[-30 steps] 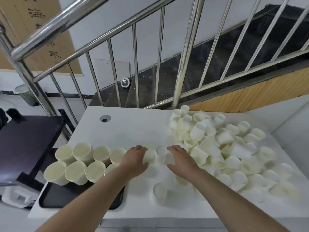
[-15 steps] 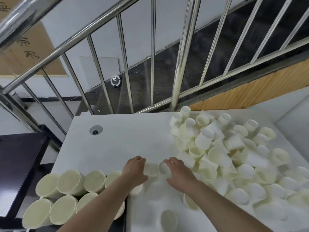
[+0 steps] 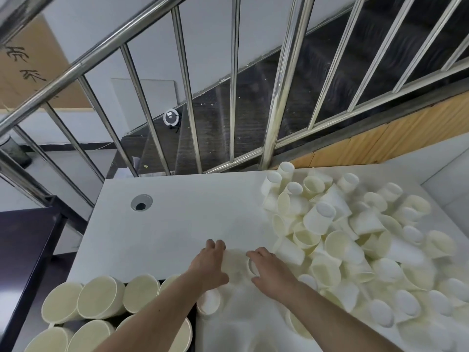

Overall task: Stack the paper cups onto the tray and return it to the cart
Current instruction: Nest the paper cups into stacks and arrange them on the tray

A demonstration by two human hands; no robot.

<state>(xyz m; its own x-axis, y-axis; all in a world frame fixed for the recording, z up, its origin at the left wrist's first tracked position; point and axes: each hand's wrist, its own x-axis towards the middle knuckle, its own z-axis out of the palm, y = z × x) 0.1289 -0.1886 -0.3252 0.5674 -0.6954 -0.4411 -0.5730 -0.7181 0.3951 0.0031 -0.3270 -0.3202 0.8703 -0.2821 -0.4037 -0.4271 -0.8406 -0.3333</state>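
A big loose heap of white paper cups [image 3: 350,240] covers the right half of the white table [image 3: 177,219]. My left hand [image 3: 209,262] and my right hand [image 3: 270,271] lie close together at the heap's left edge. Each rests on a cup lying on its side: the left on one cup [image 3: 234,260], the right on another [image 3: 252,266]. How firmly either hand grips is hard to tell. Several upright cups [image 3: 101,301] stand together at the lower left on the black tray [image 3: 193,313], which is mostly hidden beneath them and my left forearm.
A steel stair railing [image 3: 279,97] runs just behind the table, with dark stairs beyond. A cable hole [image 3: 141,202] sits in the table's far left corner. A dark cart surface [image 3: 22,252] stands at the left. A single cup [image 3: 209,302] lies near my left wrist.
The view has tilted and moved nearer the table. Both hands have stayed close together at the heap's edge, closing in on the two lying cups.
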